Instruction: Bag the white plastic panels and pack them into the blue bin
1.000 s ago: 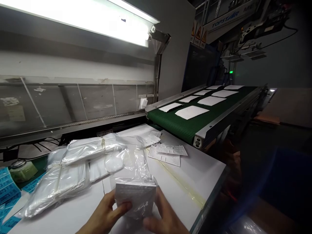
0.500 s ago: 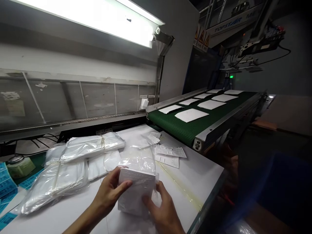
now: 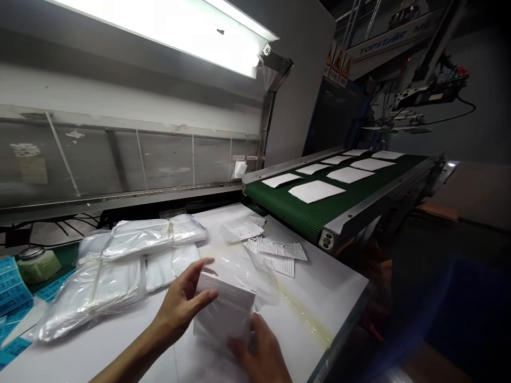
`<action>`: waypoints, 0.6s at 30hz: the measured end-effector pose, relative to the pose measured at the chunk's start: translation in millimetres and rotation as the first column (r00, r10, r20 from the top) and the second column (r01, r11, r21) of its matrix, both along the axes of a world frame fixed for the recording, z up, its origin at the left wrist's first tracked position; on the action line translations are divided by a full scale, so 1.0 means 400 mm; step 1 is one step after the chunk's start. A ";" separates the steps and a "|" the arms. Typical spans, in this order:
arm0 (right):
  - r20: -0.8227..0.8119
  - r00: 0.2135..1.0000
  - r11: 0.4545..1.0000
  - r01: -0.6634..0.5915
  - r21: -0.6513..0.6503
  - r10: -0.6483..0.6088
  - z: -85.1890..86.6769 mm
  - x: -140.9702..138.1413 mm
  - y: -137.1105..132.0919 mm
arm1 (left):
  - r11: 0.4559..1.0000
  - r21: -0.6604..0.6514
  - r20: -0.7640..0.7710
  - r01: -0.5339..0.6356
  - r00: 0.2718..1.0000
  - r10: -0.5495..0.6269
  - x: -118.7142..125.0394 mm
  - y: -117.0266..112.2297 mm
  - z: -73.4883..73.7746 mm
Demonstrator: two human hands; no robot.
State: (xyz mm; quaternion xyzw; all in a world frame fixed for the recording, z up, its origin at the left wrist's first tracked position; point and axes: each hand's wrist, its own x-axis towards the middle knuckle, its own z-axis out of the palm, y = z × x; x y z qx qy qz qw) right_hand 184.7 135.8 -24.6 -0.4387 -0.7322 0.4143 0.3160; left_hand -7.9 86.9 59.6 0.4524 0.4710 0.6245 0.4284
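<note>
A stack of thin white panels (image 3: 225, 303), with clear plastic bag (image 3: 239, 266) film around and behind it, stands tilted above the white tabletop. My left hand (image 3: 186, 300) is at its upper left corner, thumb on the front face and fingers reaching behind the top edge, the index finger raised. Around the lower right edge my right hand (image 3: 261, 346) is closed, gripping the stack through the film; some of its fingers are hidden. Just beyond lie loose white perforated panels (image 3: 281, 249) on the table.
Bundles of clear plastic bags (image 3: 120, 276) lie at the left, near a small greenish jar (image 3: 39, 264) and blue printed sheets (image 3: 11, 287). A green conveyor belt (image 3: 287, 210) carrying several white panels (image 3: 316, 191) ends at the table's far right. A lamp (image 3: 179, 32) hangs above.
My left fingers have lifted and spread at the top edge. My right hand has slid slightly down and left along the stack. The plastic film behind has spread out to the right.
</note>
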 end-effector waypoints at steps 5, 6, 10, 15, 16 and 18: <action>-0.344 0.931 0.984 -0.160 -0.082 0.123 0.072 0.007 -0.006 | 0.995 -0.091 -0.114 0.050 0.992 -0.060 0.020 -0.023 -0.165; -0.396 0.908 0.980 -0.184 -0.081 0.138 0.083 0.002 -0.005 | 0.994 -0.101 -0.136 0.044 0.989 -0.058 0.022 -0.031 -0.199; -0.258 0.955 0.965 -0.198 -0.170 0.150 0.043 -0.023 0.001 | 0.992 -0.114 -0.212 0.061 0.974 -0.084 0.006 -0.053 -0.252; 0.054 0.990 0.990 -0.129 -0.047 0.132 -0.074 -0.024 -0.004 | 0.988 -0.095 -0.114 0.126 0.984 -0.136 -0.009 -0.042 -0.159; 0.086 0.986 0.989 -0.147 0.025 0.145 -0.083 -0.021 -0.007 | 0.989 -0.098 -0.090 0.111 0.989 -0.120 -0.005 -0.038 -0.140; 0.142 0.972 0.969 -0.205 0.140 0.186 -0.086 -0.015 -0.013 | 0.987 -0.127 -0.047 0.102 0.993 -0.109 0.007 -0.029 -0.113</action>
